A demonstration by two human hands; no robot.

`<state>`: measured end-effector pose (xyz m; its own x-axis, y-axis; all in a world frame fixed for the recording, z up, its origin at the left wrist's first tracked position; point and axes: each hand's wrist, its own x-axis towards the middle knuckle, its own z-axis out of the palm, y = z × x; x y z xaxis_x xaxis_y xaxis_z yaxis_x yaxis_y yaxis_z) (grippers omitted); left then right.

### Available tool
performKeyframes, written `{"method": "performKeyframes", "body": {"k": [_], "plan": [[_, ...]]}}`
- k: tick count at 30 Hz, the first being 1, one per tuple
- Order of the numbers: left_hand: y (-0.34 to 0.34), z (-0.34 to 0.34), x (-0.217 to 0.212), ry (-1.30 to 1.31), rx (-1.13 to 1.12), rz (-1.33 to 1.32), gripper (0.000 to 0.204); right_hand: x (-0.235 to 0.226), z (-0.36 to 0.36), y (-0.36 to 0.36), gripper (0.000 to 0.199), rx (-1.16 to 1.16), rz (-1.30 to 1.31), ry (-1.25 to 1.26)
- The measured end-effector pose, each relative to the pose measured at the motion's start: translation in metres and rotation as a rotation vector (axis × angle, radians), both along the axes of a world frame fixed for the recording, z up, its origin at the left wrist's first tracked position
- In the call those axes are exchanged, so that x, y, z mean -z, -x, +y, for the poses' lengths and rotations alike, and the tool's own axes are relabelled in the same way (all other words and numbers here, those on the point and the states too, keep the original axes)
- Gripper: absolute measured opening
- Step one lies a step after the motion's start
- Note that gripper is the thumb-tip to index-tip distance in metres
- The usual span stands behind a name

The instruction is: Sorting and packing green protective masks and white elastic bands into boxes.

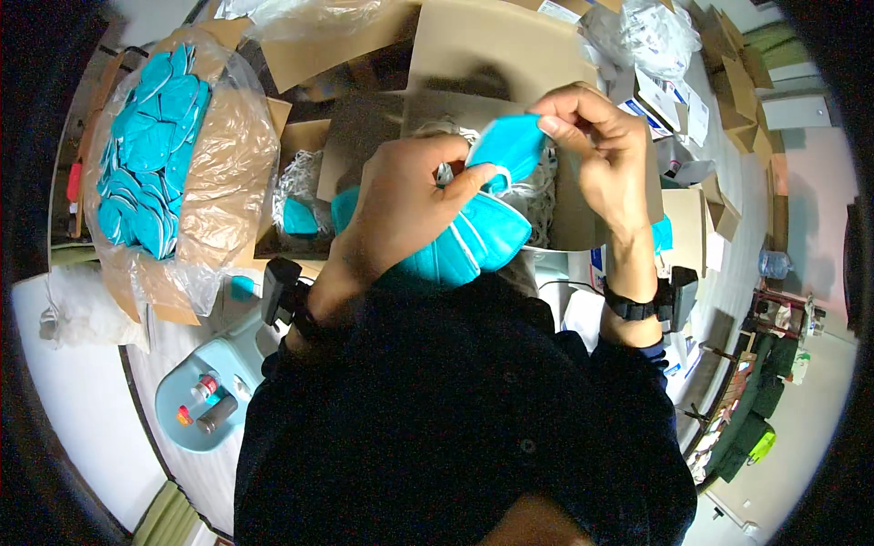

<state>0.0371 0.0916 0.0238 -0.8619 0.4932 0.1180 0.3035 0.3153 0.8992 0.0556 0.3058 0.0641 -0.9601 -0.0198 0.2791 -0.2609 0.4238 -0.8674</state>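
Note:
Between my hands is a turquoise face mask (506, 151) with a pale edge, held up above an open carton. My left hand (401, 196) is closed, its thumb and forefinger pinching the mask's lower left side. At its upper right tip, my right hand (596, 136) grips the same mask between thumb and fingers. More turquoise masks (464, 244) lie close to my body, just under my left hand and partly hidden by it. White elastic straps (543, 196) lie heaped in the carton behind the mask.
A plastic-lined carton (223, 173) at the left holds a big pile of turquoise masks (150, 136). Beside it, a smaller compartment contains white straps (300, 173) and one mask. A light-blue stool (177, 428) with a bottle stands lower left. Cardboard boxes (728, 91) line the right.

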Motion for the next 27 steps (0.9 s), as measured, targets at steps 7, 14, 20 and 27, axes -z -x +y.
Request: {"method": "performKeyframes", "body": {"k": [7,14,20,27], "plan": [[0.005,0.010,0.001,-0.101,-0.189,0.029,0.027,0.023,-0.022,-0.008,0.027,-0.065,0.162,-0.016],[-0.012,0.023,0.004,-0.090,-0.298,0.215,0.026,0.032,-0.006,-0.004,0.015,-0.037,0.368,-0.359],[-0.017,-0.001,0.000,0.024,-0.424,0.427,0.026,0.039,0.011,-0.004,0.012,0.161,0.418,-0.528],[-0.001,-0.027,-0.017,-0.309,-0.568,0.262,0.026,0.021,0.008,-0.007,0.021,0.044,0.048,-0.088]]}}
